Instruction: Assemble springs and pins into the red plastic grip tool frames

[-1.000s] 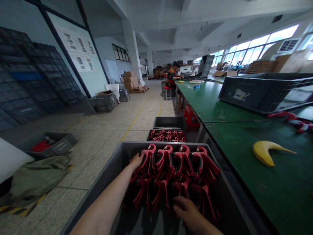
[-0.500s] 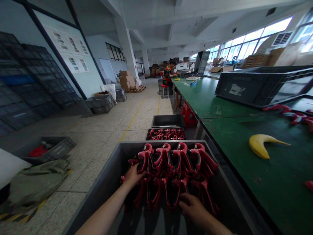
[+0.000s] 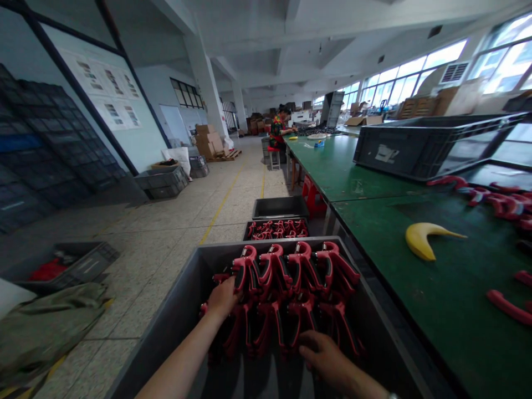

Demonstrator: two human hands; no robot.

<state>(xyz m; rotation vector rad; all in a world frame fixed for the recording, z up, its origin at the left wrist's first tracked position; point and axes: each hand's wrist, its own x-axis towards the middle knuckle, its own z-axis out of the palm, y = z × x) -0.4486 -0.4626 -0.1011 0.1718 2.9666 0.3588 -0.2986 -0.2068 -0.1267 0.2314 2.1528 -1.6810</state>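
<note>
Red-and-black spring hand grips stand in two rows inside a large grey crate in front of me. My left hand reaches in at the left end of the rows. Its fingers close around the leftmost hand grip of the far row, and the fingertips are partly hidden behind it. Close to the near row, my right hand is loosely curved, thumb apart from the fingers, with nothing visible in it. Its fingertips lie beside a near-row hand grip; I cannot tell if they touch.
Beyond the crate are another crate of hand grips and a dark crate. On the green table at right lie a banana, red handle parts and a grey bin. A person sits farther along.
The view has shifted slightly, bringing more red parts on the table into sight. Both hands keep nearly the same places by the hand grips; the right fingers look slightly more spread.
</note>
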